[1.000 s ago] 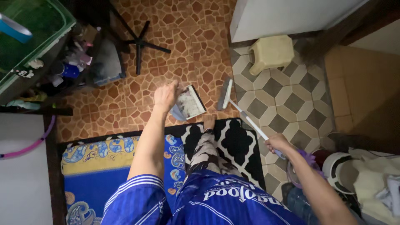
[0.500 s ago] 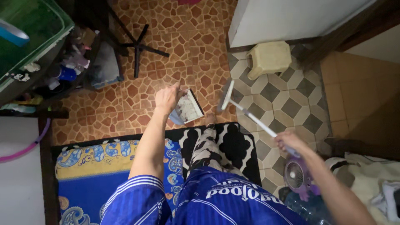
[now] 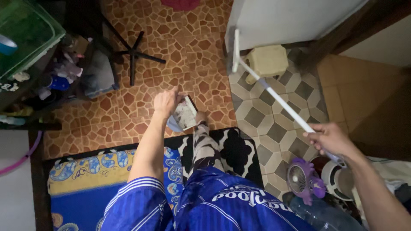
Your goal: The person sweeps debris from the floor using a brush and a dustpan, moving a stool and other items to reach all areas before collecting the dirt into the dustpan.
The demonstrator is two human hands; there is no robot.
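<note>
From the head camera, looking straight down: the left hand (image 3: pixel 166 102) is closed on the handle of a dustpan (image 3: pixel 184 114) — a flat pan with a pale blue rim, its tray speckled with grey dust — held low over the brown stone-patterned floor (image 3: pixel 128 102), just left of the person's bare foot (image 3: pixel 200 117). The right hand (image 3: pixel 329 139) is wrapped around the near end of a long white broom handle (image 3: pixel 280 102); the broom head (image 3: pixel 235 50) is lifted and points far, in front of a cream plastic stool (image 3: pixel 267 60) that stands on the grey-and-white diamond tiles (image 3: pixel 278 132).

Far left, a green-lidded clear storage box (image 3: pixel 25 34) sits on a dark shelf, with small bottles and packets (image 3: pixel 58 77) crowded beside it — too dim to tell their kind. A black chair base (image 3: pixel 133 53) spreads its legs on the floor next to them. Near the person lie a blue and yellow paisley mat (image 3: pixel 85 171) and a black and white patterned mat (image 3: pixel 235 149). At the near right, just under the right hand, stand a small purple fan (image 3: pixel 302 179) and a white round appliance (image 3: pixel 338 177).
</note>
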